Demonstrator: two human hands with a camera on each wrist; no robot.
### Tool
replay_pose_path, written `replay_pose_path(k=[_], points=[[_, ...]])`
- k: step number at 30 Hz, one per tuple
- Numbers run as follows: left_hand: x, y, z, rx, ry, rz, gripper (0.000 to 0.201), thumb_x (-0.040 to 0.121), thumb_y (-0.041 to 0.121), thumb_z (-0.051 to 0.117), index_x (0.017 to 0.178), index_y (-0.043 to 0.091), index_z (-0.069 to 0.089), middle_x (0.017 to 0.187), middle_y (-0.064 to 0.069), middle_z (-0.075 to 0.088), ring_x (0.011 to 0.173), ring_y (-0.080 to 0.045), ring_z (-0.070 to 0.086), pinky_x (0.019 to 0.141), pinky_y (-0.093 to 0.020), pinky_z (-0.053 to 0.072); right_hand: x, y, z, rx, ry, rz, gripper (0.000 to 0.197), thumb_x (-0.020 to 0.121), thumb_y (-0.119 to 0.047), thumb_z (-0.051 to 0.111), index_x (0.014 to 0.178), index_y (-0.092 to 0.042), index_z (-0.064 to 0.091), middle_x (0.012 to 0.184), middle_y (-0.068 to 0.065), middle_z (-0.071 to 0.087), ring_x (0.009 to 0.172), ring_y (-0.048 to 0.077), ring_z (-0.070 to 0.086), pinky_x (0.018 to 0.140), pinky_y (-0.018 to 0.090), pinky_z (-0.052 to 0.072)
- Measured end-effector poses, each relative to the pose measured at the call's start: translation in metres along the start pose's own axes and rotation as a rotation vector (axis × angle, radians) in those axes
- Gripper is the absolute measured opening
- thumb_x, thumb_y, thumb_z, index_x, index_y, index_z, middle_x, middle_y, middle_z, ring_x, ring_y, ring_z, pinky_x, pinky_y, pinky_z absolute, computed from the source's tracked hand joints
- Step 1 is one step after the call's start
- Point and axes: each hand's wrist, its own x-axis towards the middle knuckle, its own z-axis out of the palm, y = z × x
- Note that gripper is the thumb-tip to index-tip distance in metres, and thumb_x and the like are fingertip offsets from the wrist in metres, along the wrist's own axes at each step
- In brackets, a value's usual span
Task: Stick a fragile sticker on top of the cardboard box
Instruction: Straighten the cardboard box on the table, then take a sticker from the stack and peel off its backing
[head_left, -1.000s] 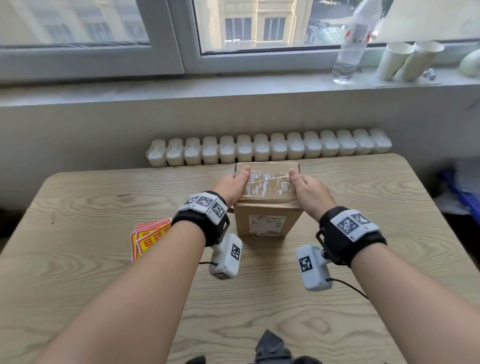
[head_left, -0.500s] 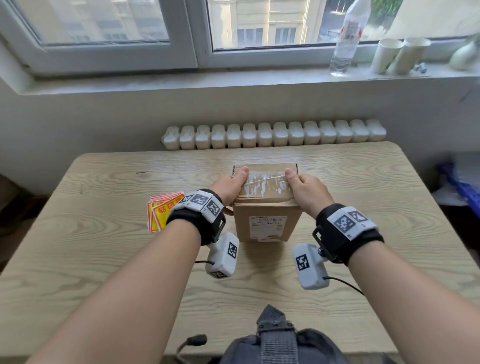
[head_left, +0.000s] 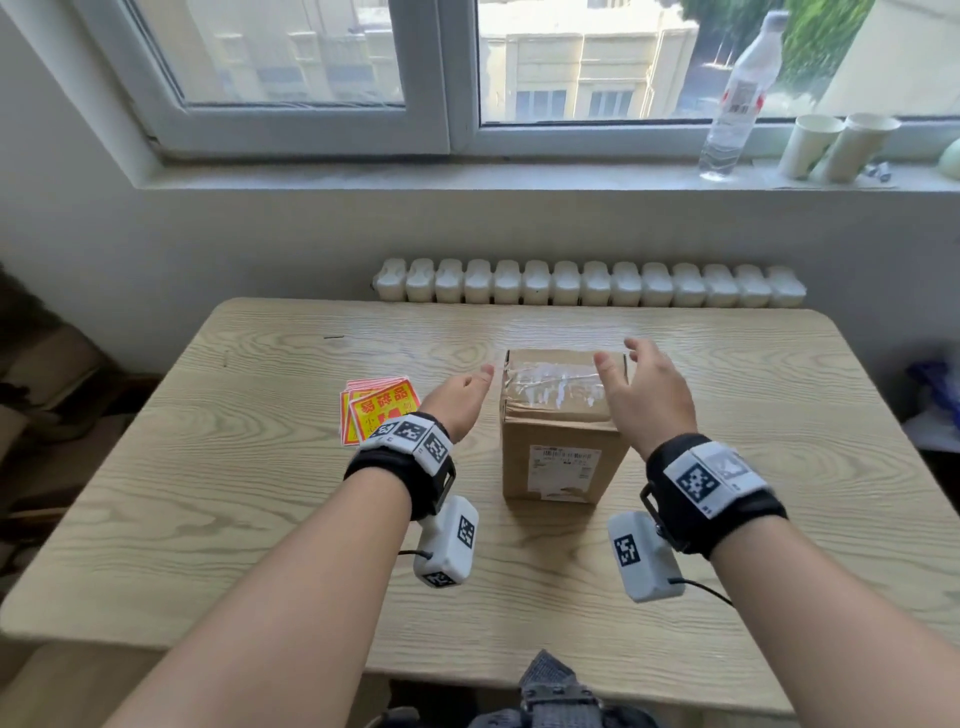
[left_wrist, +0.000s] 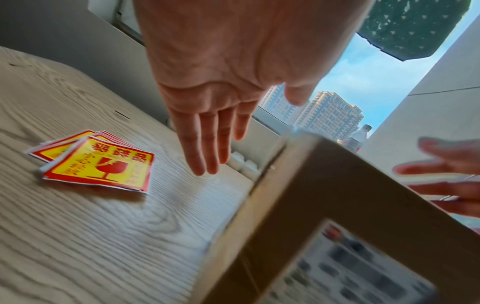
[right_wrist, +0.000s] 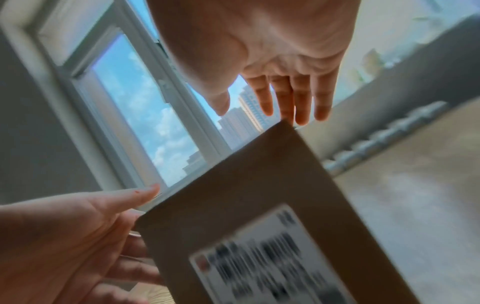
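A brown cardboard box (head_left: 563, 431) (left_wrist: 324, 205) (right_wrist: 246, 185) stands on the wooden table (head_left: 208, 493), its top sealed with clear tape and a white label on its near side. A small stack of red-and-yellow fragile stickers (head_left: 376, 408) (left_wrist: 101, 162) lies to the box's left. My left hand (head_left: 460, 395) (left_wrist: 221, 127) hovers open between the stickers and the box, fingers straight, touching neither. My right hand (head_left: 644, 384) (right_wrist: 283, 98) is open just off the box's right top edge, holding nothing.
A white radiator (head_left: 587, 283) runs behind the table's far edge. On the windowsill stand a plastic bottle (head_left: 737, 98) and two paper cups (head_left: 836, 145). A dark bag (head_left: 550, 696) sits at the near table edge.
Both hands gripped the box's top sides before; now they have let go and spread apart, open. The box rests on the table.
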Motion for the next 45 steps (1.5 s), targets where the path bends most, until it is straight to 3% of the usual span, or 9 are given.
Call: replay_pose_path(k=[2, 5, 7, 15, 23, 27, 34, 40, 45], points=[[0.004, -0.014, -0.019, 0.014, 0.078, -0.017, 0.039, 0.099, 0.044, 0.034, 0.090, 0.016, 0.059, 0.108, -0.015, 0.060, 0.114, -0.032, 0.059, 0.099, -0.040, 0.044, 0.001, -0.028, 0.002, 0.006, 0.050, -0.115, 0.051, 0.095, -0.042, 0.044, 0.136, -0.012, 0.044, 0.138, 0.008, 0.052, 0.127, 0.023, 0.048, 0.103, 0.037, 0.039], [0.009, -0.036, -0.050, 0.045, 0.207, -0.047, 0.044, 0.094, 0.035, 0.051, 0.129, 0.010, 0.057, 0.130, -0.009, 0.062, 0.119, -0.028, 0.059, 0.099, -0.032, 0.044, 0.006, -0.075, 0.020, 0.050, 0.062, -0.244, 0.042, 0.095, -0.034, 0.048, 0.130, -0.012, 0.052, 0.132, 0.007, 0.058, 0.121, 0.021, 0.053, 0.100, 0.035, 0.042], [0.013, -0.052, -0.074, 0.060, 0.263, -0.064, 0.045, 0.090, 0.032, 0.055, 0.132, 0.014, 0.056, 0.130, -0.007, 0.063, 0.117, -0.026, 0.061, 0.099, -0.031, 0.046, 0.010, -0.105, 0.040, 0.056, 0.021, -0.301, 0.038, 0.093, -0.029, 0.050, 0.127, -0.012, 0.054, 0.128, 0.007, 0.061, 0.117, 0.021, 0.056, 0.098, 0.036, 0.044], [0.046, -0.117, -0.147, 0.085, 0.331, -0.160, 0.038, 0.088, 0.026, 0.056, 0.124, 0.017, 0.061, 0.127, -0.004, 0.065, 0.116, -0.024, 0.061, 0.098, -0.030, 0.048, 0.036, -0.176, 0.159, -0.180, -0.290, -0.289, 0.040, 0.089, -0.027, 0.054, 0.127, -0.014, 0.054, 0.124, 0.006, 0.063, 0.114, 0.024, 0.058, 0.094, 0.035, 0.045], [0.105, -0.170, -0.141, 0.152, 0.214, -0.143, 0.044, 0.081, 0.020, 0.065, 0.124, 0.018, 0.061, 0.125, -0.002, 0.066, 0.112, -0.023, 0.063, 0.097, -0.032, 0.048, 0.053, -0.133, 0.250, -0.430, -0.488, -0.130, 0.069, 0.079, -0.038, 0.069, 0.138, -0.025, 0.038, 0.136, 0.005, 0.053, 0.120, 0.027, 0.055, 0.094, 0.038, 0.046], [0.123, -0.182, -0.128, 0.210, 0.162, -0.100, 0.049, 0.077, 0.017, 0.067, 0.125, 0.024, 0.060, 0.123, 0.001, 0.068, 0.112, -0.020, 0.063, 0.095, -0.029, 0.049, 0.051, -0.108, 0.268, -0.478, -0.554, -0.074, 0.087, 0.071, -0.037, 0.076, 0.143, -0.032, 0.028, 0.127, 0.008, 0.051, 0.115, 0.030, 0.057, 0.088, 0.040, 0.049], [0.134, -0.188, -0.116, 0.264, 0.172, -0.045, 0.050, 0.074, 0.017, 0.070, 0.121, 0.030, 0.062, 0.119, 0.004, 0.069, 0.111, -0.019, 0.063, 0.094, -0.031, 0.050, 0.048, -0.089, 0.284, -0.452, -0.486, -0.092, 0.094, 0.065, -0.033, 0.079, 0.144, -0.026, 0.029, 0.125, 0.009, 0.048, 0.118, 0.027, 0.049, 0.096, 0.038, 0.047], [0.132, -0.186, -0.119, 0.153, 0.232, -0.106, 0.030, 0.079, 0.016, 0.068, 0.108, 0.025, 0.067, 0.092, 0.002, 0.070, 0.097, -0.023, 0.067, 0.088, -0.032, 0.052, 0.046, -0.094, 0.278, -0.447, -0.490, -0.081, 0.101, 0.066, -0.032, 0.080, 0.147, -0.029, 0.019, 0.133, 0.007, 0.043, 0.124, 0.027, 0.042, 0.097, 0.041, 0.046], [0.122, -0.180, -0.128, 0.041, 0.200, -0.102, 0.017, 0.072, 0.019, 0.077, 0.089, 0.018, 0.074, 0.080, -0.003, 0.073, 0.079, -0.017, 0.067, 0.080, -0.026, 0.052, 0.057, -0.123, 0.258, -0.387, -0.362, -0.279, 0.066, 0.080, -0.023, 0.068, 0.140, -0.025, 0.041, 0.136, 0.001, 0.049, 0.127, 0.023, 0.045, 0.101, 0.035, 0.041]])
